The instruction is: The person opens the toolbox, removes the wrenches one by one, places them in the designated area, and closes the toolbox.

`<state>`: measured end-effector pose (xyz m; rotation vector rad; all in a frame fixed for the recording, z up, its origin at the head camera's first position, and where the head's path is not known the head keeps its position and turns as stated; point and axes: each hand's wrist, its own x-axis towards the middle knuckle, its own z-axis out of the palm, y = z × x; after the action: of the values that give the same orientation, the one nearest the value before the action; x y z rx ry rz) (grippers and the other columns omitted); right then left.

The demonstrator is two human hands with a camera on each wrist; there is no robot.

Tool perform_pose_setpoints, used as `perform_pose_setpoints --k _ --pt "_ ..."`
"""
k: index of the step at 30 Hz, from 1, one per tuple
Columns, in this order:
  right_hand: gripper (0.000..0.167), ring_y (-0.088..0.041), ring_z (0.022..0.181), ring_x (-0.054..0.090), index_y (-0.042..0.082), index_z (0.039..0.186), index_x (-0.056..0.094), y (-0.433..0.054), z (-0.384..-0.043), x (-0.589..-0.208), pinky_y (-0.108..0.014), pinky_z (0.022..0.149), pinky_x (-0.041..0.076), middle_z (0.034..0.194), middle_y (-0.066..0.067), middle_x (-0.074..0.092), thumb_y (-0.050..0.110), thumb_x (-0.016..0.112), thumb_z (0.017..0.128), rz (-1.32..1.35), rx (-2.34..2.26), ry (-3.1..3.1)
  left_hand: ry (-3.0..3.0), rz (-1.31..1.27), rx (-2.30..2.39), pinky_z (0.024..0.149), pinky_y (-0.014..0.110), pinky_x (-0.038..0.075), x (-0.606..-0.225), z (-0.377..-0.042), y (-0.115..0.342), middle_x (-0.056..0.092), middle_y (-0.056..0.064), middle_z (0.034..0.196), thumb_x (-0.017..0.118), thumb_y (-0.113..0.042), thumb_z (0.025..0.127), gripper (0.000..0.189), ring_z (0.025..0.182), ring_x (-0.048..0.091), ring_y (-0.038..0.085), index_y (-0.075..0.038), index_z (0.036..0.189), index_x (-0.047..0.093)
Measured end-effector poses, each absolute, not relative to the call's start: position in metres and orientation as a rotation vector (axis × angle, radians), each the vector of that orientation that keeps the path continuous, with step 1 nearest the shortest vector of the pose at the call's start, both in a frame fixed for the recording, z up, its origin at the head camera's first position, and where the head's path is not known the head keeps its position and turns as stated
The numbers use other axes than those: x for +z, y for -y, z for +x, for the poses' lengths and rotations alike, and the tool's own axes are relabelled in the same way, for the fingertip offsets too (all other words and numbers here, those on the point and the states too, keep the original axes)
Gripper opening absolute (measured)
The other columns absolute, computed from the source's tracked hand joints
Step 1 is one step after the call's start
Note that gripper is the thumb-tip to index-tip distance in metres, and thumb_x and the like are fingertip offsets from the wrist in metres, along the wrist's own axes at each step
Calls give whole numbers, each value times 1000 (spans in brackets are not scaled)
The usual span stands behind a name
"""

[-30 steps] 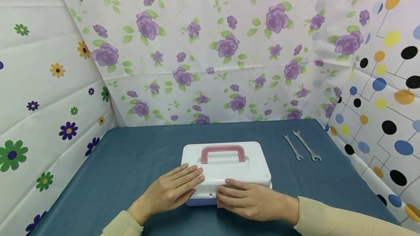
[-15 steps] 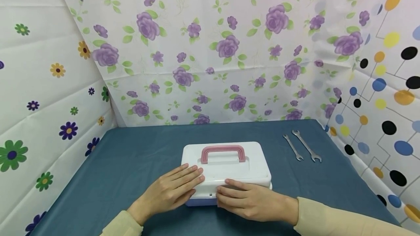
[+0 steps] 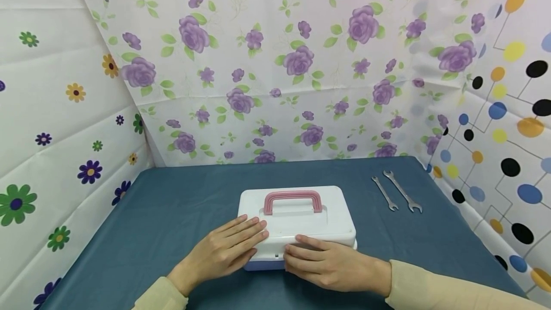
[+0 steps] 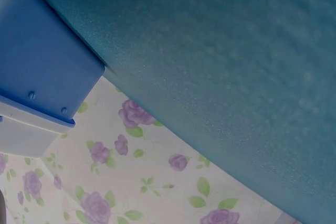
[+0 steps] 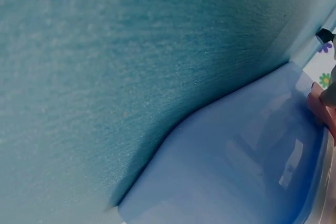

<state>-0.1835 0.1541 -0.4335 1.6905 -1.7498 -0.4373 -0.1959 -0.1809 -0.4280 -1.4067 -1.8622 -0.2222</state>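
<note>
A white plastic storage box with a blue base and a pink carry handle sits on the table with its lid down. My left hand lies at its front left corner, fingers extended, fingertips touching the lid. At the front side, the slightly bent fingers of my right hand touch the lid's front edge; its thumb is hidden in the head view. The blue base appears at the left of the left wrist view. In the right wrist view, the base fills the lower right, with pinkish fingertips beside it.
Two open-ended wrenches, a smaller one and a larger one, lie at the back right of the table. A dark blue-green cloth covers the tabletop. Patterned sheets enclose the back and both sides.
</note>
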Motion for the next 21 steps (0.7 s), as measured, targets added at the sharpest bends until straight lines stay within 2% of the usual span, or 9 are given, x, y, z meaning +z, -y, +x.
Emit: perform_pose_setpoints --k 6,14,21 --pt "38 -24 153 35 14 146 62 -154 -184 -434 -49 125 29 157 -6 50 18 41 115 1693 -429 1750 1864 -1407 -218 115 42 44 -428 -196 181 59 11 148 50 -28 112 42 133 60 25 -4 145 61" --pt "45 -27 154 33 12 147 60 -154 -183 -436 -58 122 32 157 -7 50 12 28 116 1698 -400 1745 1858 -1410 -217 116 43 44 -430 -197 181 59 12 148 50 -28 112 42 133 60 26 -4 145 61" --pt "42 -26 154 32 11 148 59 -154 -182 -438 -57 123 30 158 -7 49 13 32 116 1692 -392 1757 1857 -1405 -211 115 43 45 -430 -197 181 60 11 148 50 -28 112 42 133 60 26 -4 145 61"
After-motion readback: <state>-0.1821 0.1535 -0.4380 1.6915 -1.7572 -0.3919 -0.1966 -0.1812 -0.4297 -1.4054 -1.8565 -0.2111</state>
